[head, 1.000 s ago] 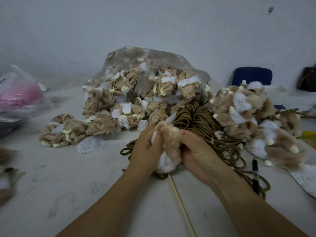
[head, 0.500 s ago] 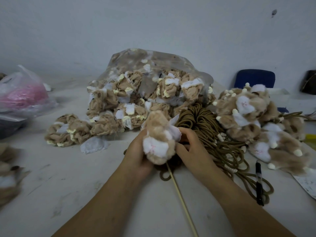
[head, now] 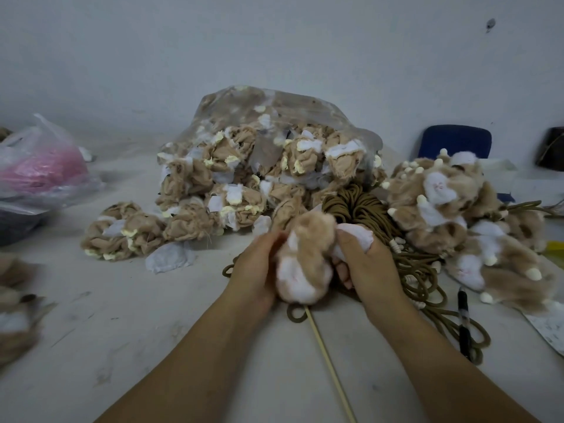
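1 plush (head: 305, 264) was held just in front of cords (head: 351, 206); left hand (head: 254, 270) curled round its side, right hand (head: 370, 267) pinched its white flap. Risk: hard pulling might tear a seam or snag a cord loop.

Around the held plush toy (head: 305, 264), bare table (head: 137, 331) lay open from seven to nine o'clock. A stuffed clear bag (head: 274, 117) walled off eleven to twelve, and loose fabric skins (head: 128, 230) sat at ten. Cord coils (head: 360, 209) crowded one to four, with finished toys (head: 457, 209) heaped at two. A stick (head: 329, 367) ran along six and a pen (head: 464, 325) lay at four.
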A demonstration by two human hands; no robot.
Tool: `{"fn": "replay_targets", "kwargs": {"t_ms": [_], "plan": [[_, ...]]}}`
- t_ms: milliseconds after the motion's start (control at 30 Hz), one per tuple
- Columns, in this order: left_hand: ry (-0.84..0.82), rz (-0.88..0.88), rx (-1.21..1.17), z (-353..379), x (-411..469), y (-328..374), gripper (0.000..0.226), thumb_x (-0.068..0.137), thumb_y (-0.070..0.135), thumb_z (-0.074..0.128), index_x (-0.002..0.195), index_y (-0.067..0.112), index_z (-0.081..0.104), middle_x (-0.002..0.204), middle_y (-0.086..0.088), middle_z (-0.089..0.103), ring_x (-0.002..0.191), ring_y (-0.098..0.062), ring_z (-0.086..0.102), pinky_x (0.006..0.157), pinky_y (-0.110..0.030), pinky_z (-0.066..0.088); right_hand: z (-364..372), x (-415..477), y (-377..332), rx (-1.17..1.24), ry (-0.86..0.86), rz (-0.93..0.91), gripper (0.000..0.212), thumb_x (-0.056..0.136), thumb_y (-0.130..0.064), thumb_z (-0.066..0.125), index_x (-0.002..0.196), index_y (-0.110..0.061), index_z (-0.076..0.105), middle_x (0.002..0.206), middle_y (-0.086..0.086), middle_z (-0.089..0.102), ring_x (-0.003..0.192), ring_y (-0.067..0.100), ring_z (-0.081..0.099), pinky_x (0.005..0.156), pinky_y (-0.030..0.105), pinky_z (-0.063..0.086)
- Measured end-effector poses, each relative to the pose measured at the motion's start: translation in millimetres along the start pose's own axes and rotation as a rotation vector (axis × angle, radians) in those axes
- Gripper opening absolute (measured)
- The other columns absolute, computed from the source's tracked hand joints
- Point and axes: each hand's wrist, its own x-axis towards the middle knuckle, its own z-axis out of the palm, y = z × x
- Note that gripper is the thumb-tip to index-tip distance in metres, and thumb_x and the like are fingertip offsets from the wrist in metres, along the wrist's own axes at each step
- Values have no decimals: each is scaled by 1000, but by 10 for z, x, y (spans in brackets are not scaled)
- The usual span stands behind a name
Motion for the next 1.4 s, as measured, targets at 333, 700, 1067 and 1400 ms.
{"fn": "replay_targets", "kwargs": {"t_ms": [333,700,1067,1400], "plan": [[-63,699,1040,164,-115,-178,18,93,39,62,99,22,56,108,3,58,100,-11,51,83,-25,44,21,-22,-4,-26,58,24,27,95,-20,54,69,-16,58,42,-9,53,36,0,45,37,14,35],[64,309,379,125,-108,-51,25,95,31,59,76,33,76,84,-2,77,82,-21,73,74,-34,59,62,-10,-25,341,-120,280,22,96,-26,51,83,-15,64,54,5,57,37,12,41,36,19,30],[24,376,569,123,-147,-88,28,96,43,55,75,54,71,82,23,73,77,7,67,61,-6,47,35,-7,-41,292,-133,16,28,76,-30,58,101,-17,55,57,4,57,46,14,50,39,23,39],[2,367,530,87,-87,-135,20,96,45,55,87,43,72,92,12,75,89,-4,69,85,-30,55,97,-56,-9,-196,-82,-196,10,85,-39,58,88,-49,55,98,-7,58,84,4,59,65,13,48]]}}
